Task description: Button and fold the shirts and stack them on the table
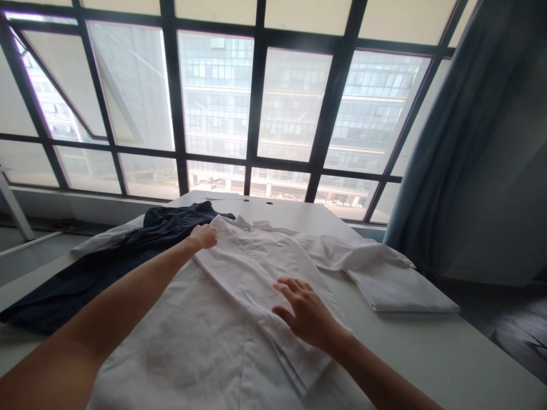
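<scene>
A white long-sleeved shirt [192, 330] lies spread over the table, its collar at the far end. One sleeve is laid slantwise across its body, while the other reaches out to the right. At the shirt's far left shoulder, my left hand [205, 236] is closed on the fabric; its fingertips are partly hidden. My right hand [303, 307] is open, fingers apart, over the middle of the shirt by the slanting sleeve. Whether its palm touches the cloth I cannot tell.
Dark navy clothing [106, 256] lies along the left side of the white table [410, 347]. A folded white cloth [410, 290] sits on the right, partly under the outstretched sleeve. Behind are large windows [213, 97] and a blue-grey curtain [448, 142].
</scene>
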`<state>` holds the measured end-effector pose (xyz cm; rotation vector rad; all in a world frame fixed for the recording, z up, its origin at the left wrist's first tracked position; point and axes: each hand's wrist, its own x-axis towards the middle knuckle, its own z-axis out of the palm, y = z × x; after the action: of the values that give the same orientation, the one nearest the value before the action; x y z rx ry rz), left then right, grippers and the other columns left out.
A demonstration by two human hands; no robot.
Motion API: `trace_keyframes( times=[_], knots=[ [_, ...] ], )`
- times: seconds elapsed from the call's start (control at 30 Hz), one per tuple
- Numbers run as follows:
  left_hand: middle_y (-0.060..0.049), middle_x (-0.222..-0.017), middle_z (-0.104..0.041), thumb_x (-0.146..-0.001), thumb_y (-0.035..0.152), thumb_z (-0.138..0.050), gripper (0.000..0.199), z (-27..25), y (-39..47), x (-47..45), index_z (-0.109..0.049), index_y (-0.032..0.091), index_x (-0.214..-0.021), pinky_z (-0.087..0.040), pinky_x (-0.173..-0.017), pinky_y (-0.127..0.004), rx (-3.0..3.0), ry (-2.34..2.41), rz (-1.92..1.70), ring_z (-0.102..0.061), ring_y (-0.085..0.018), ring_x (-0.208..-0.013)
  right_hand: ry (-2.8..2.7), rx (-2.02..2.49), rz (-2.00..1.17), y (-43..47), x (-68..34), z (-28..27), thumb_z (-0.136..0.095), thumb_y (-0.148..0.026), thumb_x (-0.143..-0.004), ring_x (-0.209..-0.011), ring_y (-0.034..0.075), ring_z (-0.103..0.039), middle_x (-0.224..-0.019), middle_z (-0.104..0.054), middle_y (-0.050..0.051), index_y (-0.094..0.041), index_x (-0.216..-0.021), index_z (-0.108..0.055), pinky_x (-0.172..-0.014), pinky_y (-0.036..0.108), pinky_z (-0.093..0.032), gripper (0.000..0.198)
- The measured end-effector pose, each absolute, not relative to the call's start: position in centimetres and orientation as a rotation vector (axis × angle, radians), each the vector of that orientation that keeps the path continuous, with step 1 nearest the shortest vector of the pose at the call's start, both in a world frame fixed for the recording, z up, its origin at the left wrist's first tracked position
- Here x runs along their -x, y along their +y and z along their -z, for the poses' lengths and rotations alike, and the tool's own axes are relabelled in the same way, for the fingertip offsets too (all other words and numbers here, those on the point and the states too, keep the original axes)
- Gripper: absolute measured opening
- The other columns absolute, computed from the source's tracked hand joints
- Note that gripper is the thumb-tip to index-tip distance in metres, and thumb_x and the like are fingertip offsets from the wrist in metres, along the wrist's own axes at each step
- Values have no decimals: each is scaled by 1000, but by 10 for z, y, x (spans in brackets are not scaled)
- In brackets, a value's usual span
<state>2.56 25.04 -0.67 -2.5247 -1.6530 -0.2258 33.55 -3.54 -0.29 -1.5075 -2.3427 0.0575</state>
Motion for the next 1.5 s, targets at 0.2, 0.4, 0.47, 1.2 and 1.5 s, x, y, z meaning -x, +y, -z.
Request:
trace_keyframes(
  times=[0.2,0.4,0.47,1.2,1.5],
  knots=[
    [-16,-159,-30,-100,44,-32,59,32,278,-59,-41,15,-150,-20,-116,-55,2581,-1626,138,-24,-32,-147,-2585,1245,-337,-41,-323,18,-43,-53,-98,-149,30,-23,-160,-30,11,-25,-152,-38,-121,52,-17,61],
    [-16,-162,-18,-99,57,-20,72,42,319,-50,-30,14,-155,-14,-118,-56,2545,-1771,119,-13,-31,-151,-2708,1095,-265,-18,-338,60,-43,-64,-94,-148,34,-24,-160,-27,11,-30,-156,-26,-118,57,-21,73],
    [-15,-162,-20,-99,59,-16,73,43,327,-46,-30,16,-156,-17,-117,-57,2545,-1808,98,-16,-31,-150,-2739,1074,-160,-7,-340,76,-39,-63,-96,-146,35,-28,-158,-30,12,-29,-156,-27,-116,57,-25,71],
    [-13,-161,-21,-99,56,-23,71,55,181,-11,-30,13,-155,-16,-121,-45,2741,-1603,20,-18,-25,-150,-2679,1233,-562,-40,-325,17,-42,-70,-91,-151,29,-12,-162,-18,12,-25,-157,-25,-121,54,-5,82],
    [-13,-160,-24,-99,52,-25,71,55,194,0,-33,6,-153,-15,-121,-43,2662,-1653,76,-20,-24,-150,-2427,1336,-464,-11,-341,14,-51,-57,-92,-129,27,-53,-140,-58,12,-21,-134,-61,-110,39,-38,57]
  ],
)
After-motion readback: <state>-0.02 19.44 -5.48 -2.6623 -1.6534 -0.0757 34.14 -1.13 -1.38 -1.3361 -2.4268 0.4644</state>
